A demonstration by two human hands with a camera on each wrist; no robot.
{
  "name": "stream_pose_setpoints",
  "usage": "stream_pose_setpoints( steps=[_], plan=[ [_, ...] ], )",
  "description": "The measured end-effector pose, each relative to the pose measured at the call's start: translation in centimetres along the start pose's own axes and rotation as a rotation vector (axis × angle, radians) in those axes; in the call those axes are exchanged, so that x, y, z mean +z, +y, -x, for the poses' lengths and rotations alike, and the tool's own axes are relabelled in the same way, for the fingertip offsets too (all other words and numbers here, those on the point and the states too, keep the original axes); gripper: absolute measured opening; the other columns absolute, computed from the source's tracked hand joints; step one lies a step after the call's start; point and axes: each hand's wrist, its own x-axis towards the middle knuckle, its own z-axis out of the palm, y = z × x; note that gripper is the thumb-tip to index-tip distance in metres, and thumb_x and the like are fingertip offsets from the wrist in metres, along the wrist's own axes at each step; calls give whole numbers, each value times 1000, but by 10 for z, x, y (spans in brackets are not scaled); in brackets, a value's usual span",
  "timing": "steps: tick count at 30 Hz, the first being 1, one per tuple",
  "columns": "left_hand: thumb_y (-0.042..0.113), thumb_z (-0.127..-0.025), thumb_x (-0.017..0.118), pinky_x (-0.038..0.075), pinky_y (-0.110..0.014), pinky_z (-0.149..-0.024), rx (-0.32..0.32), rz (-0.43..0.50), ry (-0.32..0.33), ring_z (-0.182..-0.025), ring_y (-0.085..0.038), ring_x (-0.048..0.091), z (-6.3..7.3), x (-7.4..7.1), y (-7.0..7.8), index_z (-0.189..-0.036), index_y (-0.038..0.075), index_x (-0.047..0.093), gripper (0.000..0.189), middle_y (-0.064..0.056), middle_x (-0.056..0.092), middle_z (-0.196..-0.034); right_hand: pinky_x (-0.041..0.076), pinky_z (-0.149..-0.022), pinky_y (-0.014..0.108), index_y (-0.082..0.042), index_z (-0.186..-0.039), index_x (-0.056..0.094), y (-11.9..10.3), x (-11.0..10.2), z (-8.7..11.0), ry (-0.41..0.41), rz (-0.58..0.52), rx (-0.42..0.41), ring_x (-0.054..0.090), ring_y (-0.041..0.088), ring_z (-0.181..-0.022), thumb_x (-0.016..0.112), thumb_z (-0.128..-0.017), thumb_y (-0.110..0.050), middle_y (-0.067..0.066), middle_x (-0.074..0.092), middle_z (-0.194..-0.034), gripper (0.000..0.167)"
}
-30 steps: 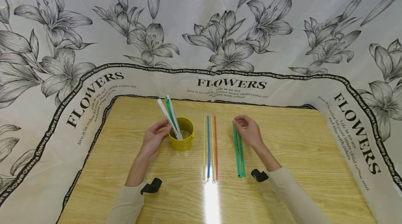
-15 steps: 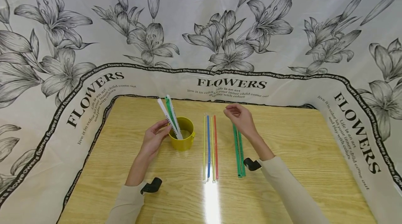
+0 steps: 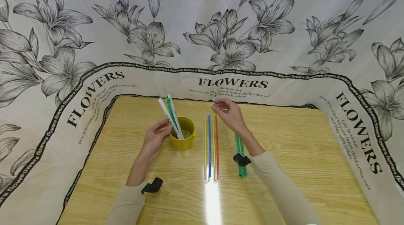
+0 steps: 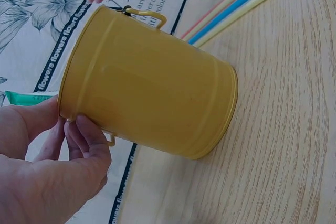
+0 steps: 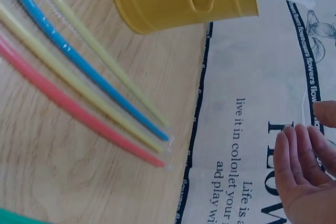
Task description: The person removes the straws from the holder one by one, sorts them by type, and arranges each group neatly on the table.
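A small yellow bucket (image 3: 183, 143) stands on the table with wrapped straws, white (image 3: 165, 108) and green (image 3: 171, 107), leaning out of it to the left. My left hand (image 3: 154, 140) pinches its rim, thumb and fingers on either side in the left wrist view. Over the far ends of a row of straws, my right hand (image 3: 229, 114) hangs in the air with loosely bent fingers, no object visible in it. That row has yellow (image 3: 205, 148), blue (image 3: 209, 148) and red straws (image 3: 217, 148), lying apart. Green-wrapped straws (image 3: 240, 169) lie farther right, partly hidden under my right forearm.
A wooden table (image 3: 300, 148) carries everything. White cloth (image 3: 233, 91) printed with flowers and lettering rises behind it and at both sides. Black wrist cameras, left (image 3: 153, 185) and right (image 3: 242, 159), jut out from the sleeves.
My right hand has moved left and away from the far end of the green-wrapped straws, toward the row of coloured straws. My left hand and the bucket have stayed in place.
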Motion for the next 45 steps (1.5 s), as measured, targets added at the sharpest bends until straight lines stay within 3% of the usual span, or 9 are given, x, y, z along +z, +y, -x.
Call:
stream_pose_setpoints(
  steps=[11,22,35,45],
  plan=[
    [6,-101,66,55,-22,-93,6,3,-5,-112,-14,59,0,-1,0,-141,-3,56,42,-11,53,-134,55,-98,38,-1,-127,64,-13,29,-8,-55,-59,-43,63,29,-111,70,-100,-13,17,67,-119,30],
    [6,-101,67,53,-31,-102,7,2,-6,-111,-14,61,-1,-2,-1,-141,-3,56,42,-11,54,-134,56,-98,39,-3,-128,65,-21,59,-13,-113,-76,-103,65,28,-109,70,-99,-11,16,67,-121,30],
    [4,-100,66,56,-22,-90,14,28,14,-108,-13,61,-3,-1,-3,-140,-5,57,42,-12,56,-132,57,-96,38,5,-130,61,-15,97,-15,-189,-80,-188,67,33,-106,72,-96,-2,20,67,-120,37],
    [4,-100,67,56,-23,-90,13,32,9,-107,-13,62,-5,-1,-5,-140,-5,57,42,-9,57,-129,53,-102,39,3,-131,60,-16,115,-15,-214,-24,-162,64,30,-113,71,-97,-4,19,67,-121,36]
  ],
)
